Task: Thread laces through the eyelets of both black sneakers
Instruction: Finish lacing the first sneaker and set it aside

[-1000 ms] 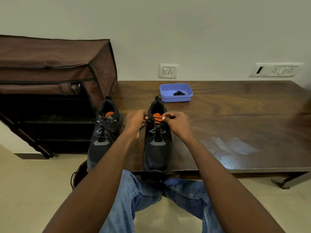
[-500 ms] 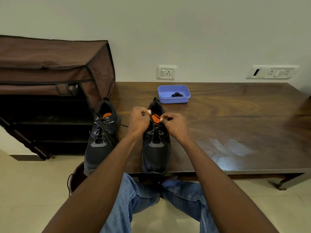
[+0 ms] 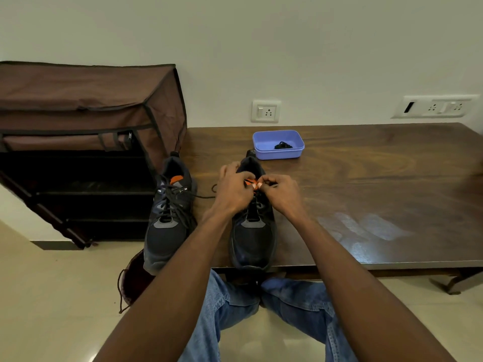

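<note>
Two black sneakers with orange tongue tabs stand toe-toward-me at the table's front left. The left sneaker (image 3: 168, 218) has a black lace crossed through its eyelets, with a loose end (image 3: 206, 195) trailing right across the table. Both hands meet over the tongue of the right sneaker (image 3: 253, 236). My left hand (image 3: 232, 190) and my right hand (image 3: 279, 190) each pinch the right sneaker's black lace near the top eyelets, fingertips almost touching. The hands hide the upper eyelets.
A lilac plastic tray (image 3: 278, 146) holding a small black coil sits behind the right sneaker. The dark wooden table (image 3: 366, 184) stretches right. A brown fabric shoe rack (image 3: 86, 142) stands to the left. A brown bag (image 3: 133, 278) lies on the floor near my jeans-clad legs.
Both hands have moved closer together over the right sneaker's tongue, and the fingertips now nearly meet. The left sneaker and the tray have not moved.
</note>
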Demonstrator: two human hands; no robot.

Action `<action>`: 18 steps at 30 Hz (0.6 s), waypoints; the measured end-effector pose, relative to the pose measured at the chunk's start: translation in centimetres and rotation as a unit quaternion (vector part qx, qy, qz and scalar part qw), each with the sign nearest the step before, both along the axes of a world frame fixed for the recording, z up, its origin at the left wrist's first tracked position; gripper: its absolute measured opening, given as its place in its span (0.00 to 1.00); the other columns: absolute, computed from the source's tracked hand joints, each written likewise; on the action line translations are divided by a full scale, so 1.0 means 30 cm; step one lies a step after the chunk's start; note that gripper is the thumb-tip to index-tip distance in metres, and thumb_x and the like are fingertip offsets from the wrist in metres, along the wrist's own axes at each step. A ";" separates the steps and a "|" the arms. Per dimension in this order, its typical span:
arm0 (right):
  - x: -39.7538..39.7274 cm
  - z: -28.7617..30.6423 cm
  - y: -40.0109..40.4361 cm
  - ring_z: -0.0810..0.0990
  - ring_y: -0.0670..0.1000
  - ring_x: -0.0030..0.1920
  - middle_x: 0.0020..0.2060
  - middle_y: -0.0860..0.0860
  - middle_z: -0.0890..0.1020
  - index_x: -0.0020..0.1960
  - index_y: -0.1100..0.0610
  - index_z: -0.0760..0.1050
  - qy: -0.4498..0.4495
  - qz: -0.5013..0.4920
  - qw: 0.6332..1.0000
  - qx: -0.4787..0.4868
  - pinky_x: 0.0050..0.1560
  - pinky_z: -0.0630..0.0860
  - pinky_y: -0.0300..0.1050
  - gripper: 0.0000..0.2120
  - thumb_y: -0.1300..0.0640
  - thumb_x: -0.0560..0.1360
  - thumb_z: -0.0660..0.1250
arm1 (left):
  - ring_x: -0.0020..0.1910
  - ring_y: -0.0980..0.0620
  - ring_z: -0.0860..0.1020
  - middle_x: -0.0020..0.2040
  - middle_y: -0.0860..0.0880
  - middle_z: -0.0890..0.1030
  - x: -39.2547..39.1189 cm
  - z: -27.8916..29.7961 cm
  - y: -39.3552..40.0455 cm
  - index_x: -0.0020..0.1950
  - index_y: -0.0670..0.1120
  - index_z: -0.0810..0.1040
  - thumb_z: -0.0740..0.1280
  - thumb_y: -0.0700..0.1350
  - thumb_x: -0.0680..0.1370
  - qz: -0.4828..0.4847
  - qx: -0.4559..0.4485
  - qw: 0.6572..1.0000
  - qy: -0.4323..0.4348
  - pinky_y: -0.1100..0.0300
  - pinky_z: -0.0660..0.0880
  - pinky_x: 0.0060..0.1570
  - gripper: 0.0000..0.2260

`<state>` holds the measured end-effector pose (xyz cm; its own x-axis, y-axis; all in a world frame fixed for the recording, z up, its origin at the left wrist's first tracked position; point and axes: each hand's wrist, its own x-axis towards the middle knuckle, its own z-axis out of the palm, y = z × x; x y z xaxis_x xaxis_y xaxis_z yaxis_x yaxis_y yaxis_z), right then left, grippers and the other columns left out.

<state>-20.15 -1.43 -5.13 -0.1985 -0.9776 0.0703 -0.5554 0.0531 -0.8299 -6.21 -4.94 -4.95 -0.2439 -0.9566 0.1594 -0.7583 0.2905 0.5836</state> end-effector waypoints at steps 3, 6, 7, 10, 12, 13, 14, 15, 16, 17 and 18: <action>-0.002 0.000 0.000 0.81 0.42 0.41 0.39 0.44 0.84 0.45 0.46 0.84 -0.004 0.005 1.000 0.008 0.38 0.71 0.37 0.07 0.56 0.77 0.68 | 0.70 0.47 0.64 0.68 0.44 0.71 -0.008 -0.019 0.000 0.53 0.42 0.84 0.67 0.40 0.79 -0.020 -0.039 0.999 0.012 0.60 0.63 0.64 0.07; -0.003 0.004 -0.002 0.80 0.40 0.40 0.40 0.44 0.85 0.47 0.47 0.84 -0.020 -0.016 1.000 0.013 0.36 0.68 0.35 0.06 0.56 0.77 0.69 | 0.55 0.54 0.71 0.59 0.45 0.73 0.002 0.016 0.009 0.46 0.43 0.78 0.64 0.37 0.80 0.060 -0.084 0.983 0.150 0.68 0.70 0.53 0.05; -0.004 0.007 -0.003 0.79 0.40 0.40 0.40 0.44 0.85 0.47 0.47 0.84 -0.024 -0.019 0.999 0.016 0.36 0.68 0.34 0.06 0.56 0.77 0.70 | 0.52 0.54 0.72 0.56 0.45 0.74 0.008 0.032 0.010 0.46 0.44 0.76 0.63 0.37 0.80 0.121 -0.109 0.964 0.212 0.64 0.73 0.53 0.05; -0.006 0.013 0.001 0.78 0.39 0.40 0.41 0.44 0.83 0.46 0.46 0.82 -0.026 -0.011 0.999 0.028 0.35 0.67 0.33 0.06 0.56 0.77 0.69 | 0.51 0.49 0.75 0.56 0.45 0.73 0.047 0.079 0.009 0.51 0.44 0.76 0.61 0.37 0.81 0.316 -0.140 0.847 0.404 0.60 0.74 0.52 0.05; -0.004 0.011 0.000 0.78 0.40 0.41 0.41 0.44 0.84 0.47 0.46 0.83 -0.018 -0.009 0.999 0.025 0.35 0.67 0.33 0.06 0.56 0.78 0.69 | 0.52 0.50 0.74 0.61 0.42 0.72 0.080 0.091 0.003 0.58 0.39 0.76 0.59 0.37 0.82 0.399 -0.129 0.798 0.433 0.68 0.68 0.48 0.08; -0.003 0.008 -0.001 0.79 0.41 0.41 0.42 0.44 0.84 0.47 0.46 0.83 -0.012 -0.010 1.000 0.024 0.36 0.67 0.34 0.06 0.56 0.78 0.69 | 0.54 0.49 0.74 0.64 0.41 0.71 0.090 0.088 0.004 0.61 0.38 0.74 0.58 0.35 0.82 0.412 -0.130 0.801 0.414 0.68 0.67 0.49 0.10; -0.001 0.007 -0.002 0.79 0.41 0.42 0.43 0.45 0.84 0.48 0.47 0.83 -0.007 -0.011 1.000 0.025 0.36 0.67 0.34 0.06 0.56 0.78 0.68 | 0.57 0.48 0.74 0.66 0.41 0.69 0.095 0.084 0.008 0.65 0.38 0.73 0.59 0.34 0.81 0.408 -0.134 0.819 0.381 0.66 0.69 0.52 0.13; 0.001 0.005 -0.003 0.79 0.41 0.42 0.43 0.45 0.84 0.49 0.47 0.84 -0.002 -0.010 1.000 0.026 0.36 0.67 0.34 0.06 0.55 0.78 0.68 | 0.61 0.46 0.73 0.69 0.41 0.67 0.093 0.074 0.014 0.68 0.39 0.70 0.60 0.33 0.79 0.397 -0.136 0.844 0.334 0.62 0.71 0.58 0.17; 0.002 0.004 -0.002 0.78 0.41 0.42 0.43 0.45 0.84 0.51 0.48 0.84 0.000 -0.008 1.000 0.025 0.37 0.67 0.34 0.07 0.55 0.78 0.68 | 0.66 0.43 0.70 0.71 0.40 0.65 0.086 0.064 0.020 0.71 0.40 0.67 0.62 0.32 0.77 0.385 -0.139 0.868 0.280 0.55 0.70 0.64 0.22; 0.002 0.004 -0.002 0.78 0.41 0.42 0.43 0.45 0.84 0.52 0.49 0.84 0.003 -0.006 1.000 0.023 0.37 0.68 0.34 0.07 0.56 0.78 0.68 | 0.70 0.41 0.66 0.73 0.39 0.62 0.075 0.056 0.025 0.74 0.40 0.63 0.63 0.31 0.75 0.376 -0.141 0.887 0.229 0.50 0.67 0.69 0.27; 0.002 0.004 -0.001 0.79 0.42 0.41 0.42 0.46 0.84 0.51 0.49 0.84 0.004 -0.004 1.000 0.019 0.37 0.68 0.35 0.07 0.56 0.78 0.68 | 0.72 0.39 0.63 0.75 0.38 0.59 0.064 0.053 0.031 0.77 0.41 0.60 0.64 0.31 0.74 0.368 -0.141 0.899 0.191 0.47 0.63 0.72 0.32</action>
<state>-20.09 -1.47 -5.02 -0.2064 -0.9779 0.0339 -0.5610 0.0900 -0.8229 -4.29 -4.02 -3.37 0.5632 -0.7449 0.3577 -0.5656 -0.0319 0.8241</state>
